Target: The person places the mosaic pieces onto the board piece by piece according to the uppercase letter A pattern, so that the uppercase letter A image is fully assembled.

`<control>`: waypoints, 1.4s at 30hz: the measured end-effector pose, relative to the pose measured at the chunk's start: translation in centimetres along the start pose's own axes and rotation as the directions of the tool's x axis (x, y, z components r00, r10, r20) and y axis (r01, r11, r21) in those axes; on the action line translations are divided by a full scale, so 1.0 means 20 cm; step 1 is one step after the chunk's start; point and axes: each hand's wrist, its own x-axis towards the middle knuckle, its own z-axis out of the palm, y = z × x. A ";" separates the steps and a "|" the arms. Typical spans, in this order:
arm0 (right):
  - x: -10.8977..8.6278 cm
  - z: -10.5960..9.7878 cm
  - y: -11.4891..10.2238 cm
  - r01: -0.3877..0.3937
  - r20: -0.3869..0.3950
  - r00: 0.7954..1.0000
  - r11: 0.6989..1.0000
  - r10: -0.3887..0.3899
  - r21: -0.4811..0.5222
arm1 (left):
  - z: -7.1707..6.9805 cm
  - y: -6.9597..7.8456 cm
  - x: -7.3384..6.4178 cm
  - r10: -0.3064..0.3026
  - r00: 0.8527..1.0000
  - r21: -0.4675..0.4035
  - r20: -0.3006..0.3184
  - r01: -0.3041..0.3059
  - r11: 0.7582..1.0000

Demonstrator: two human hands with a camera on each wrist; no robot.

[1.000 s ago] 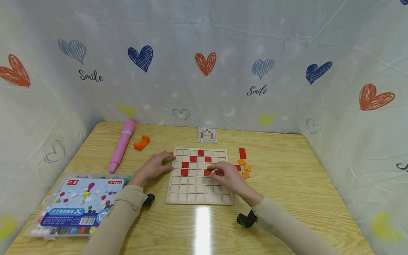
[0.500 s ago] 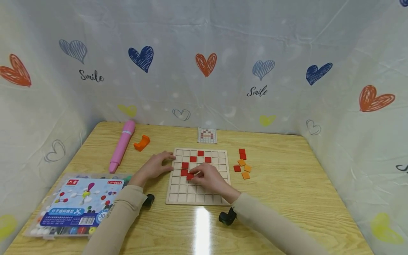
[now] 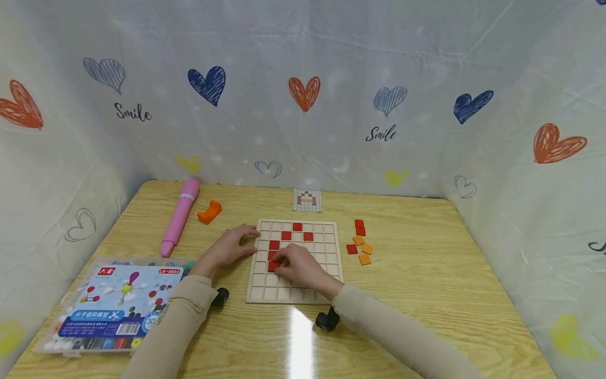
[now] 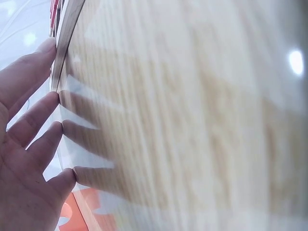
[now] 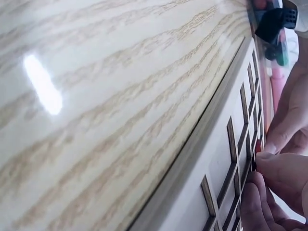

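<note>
A pale wooden grid board (image 3: 258, 293) lies flat in the middle of the head view, with several red square tiles (image 3: 274, 245) set in its upper cells. Over its left part, my right hand (image 3: 303, 267) pinches another red square tile (image 3: 272, 267) between thumb and fingers, just below the red tile in the cell above. In the right wrist view those fingers (image 5: 276, 168) are down close to the grid, partly hiding the tile. My left hand (image 3: 231, 246) touches the board's left edge; the left wrist view shows its fingers (image 4: 41, 118) spread and fairly straight along that side.
Loose red tiles (image 3: 352, 249) and several orange tiles (image 3: 364, 259) lie right of the board. Behind it is a small pattern card (image 3: 306, 200). On the left are a pink microphone-shaped object (image 3: 181, 217), an orange curved piece (image 3: 210, 212) and a clear molecular model box (image 3: 118, 305).
My right hand has carried a red tile leftward from the board's right half, then slightly further left and down onto a left-side cell. The left hand has stayed at the board's edge.
</note>
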 end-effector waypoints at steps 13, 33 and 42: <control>0.00 0.01 -0.02 0.018 -0.027 0.999 0.998 -0.019 -0.057 | 0.00 0.00 0.00 -0.004 1.000 0.008 0.000 0.004 1.000; -0.04 0.00 -0.01 -0.029 -0.094 0.995 0.999 0.032 0.031 | 0.01 0.01 0.00 0.020 1.000 0.010 -0.007 -0.020 1.000; -0.21 -0.08 0.12 -0.155 -0.240 0.948 0.962 0.209 0.223 | 0.00 0.00 0.00 -0.002 1.000 -0.005 0.006 0.002 1.000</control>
